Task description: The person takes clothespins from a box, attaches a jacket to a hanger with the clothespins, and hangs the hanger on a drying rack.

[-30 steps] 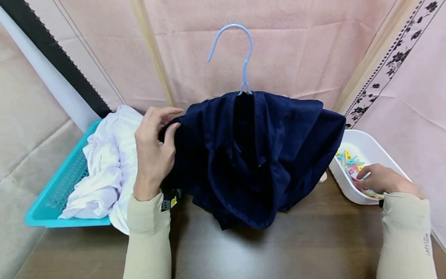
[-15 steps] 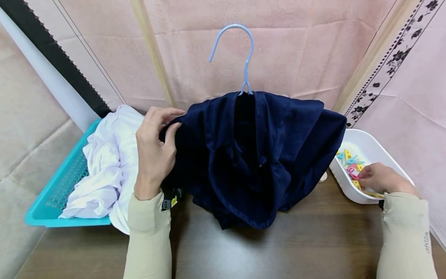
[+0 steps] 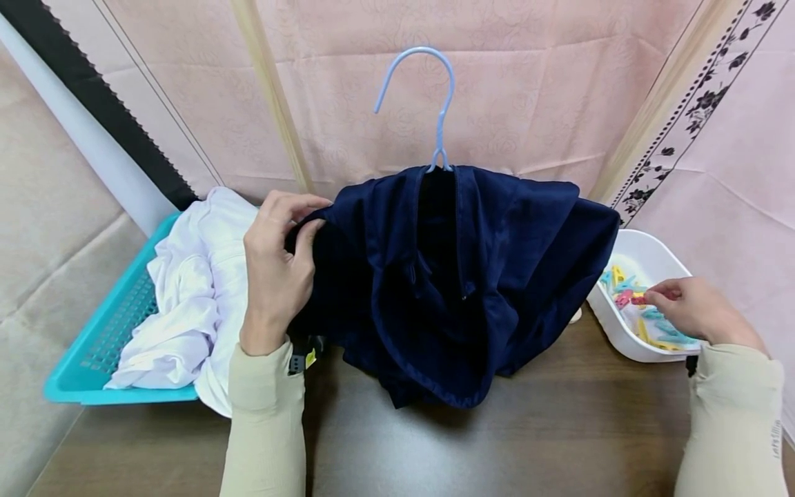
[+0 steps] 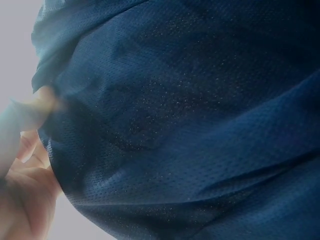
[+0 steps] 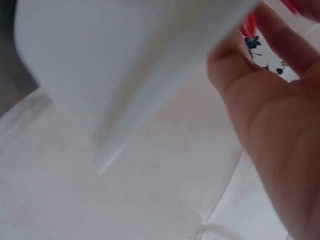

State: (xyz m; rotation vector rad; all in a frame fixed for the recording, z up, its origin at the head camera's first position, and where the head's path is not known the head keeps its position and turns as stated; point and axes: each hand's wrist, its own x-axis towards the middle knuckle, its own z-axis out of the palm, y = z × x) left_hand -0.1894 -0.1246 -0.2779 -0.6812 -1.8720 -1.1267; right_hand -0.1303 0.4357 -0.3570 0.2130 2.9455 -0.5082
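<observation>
A navy zip-up jacket (image 3: 528, 235) hangs on a light blue hanger (image 3: 442, 117), its zip parted down the middle. My left hand (image 3: 276, 266) pinches the jacket's left shoulder edge between thumb and fingers. Mesh-like navy fabric (image 4: 165, 115) fills most of the left wrist view. Over the white tub (image 3: 667, 259) on the right, my right hand (image 3: 698, 307) pinches a red clothespin (image 3: 638, 300) at its fingertips. Part of that red clothespin (image 5: 248, 25) shows between the fingers in the right wrist view. Loose clothespins (image 3: 658, 328) in yellow, blue and pink lie in the tub.
At the left stands a turquoise basket (image 3: 87, 366) heaped with white clothes (image 3: 186, 297). Pink patterned cloth (image 3: 522, 90) covers the wall behind. The brown table (image 3: 497, 442) runs underneath. A small round pale object (image 3: 576, 315) sits beside the tub.
My right hand has risen from among the clothespins with a red one in its fingertips, uncovering more of the tub. The left hand keeps its hold on the jacket, almost unmoved.
</observation>
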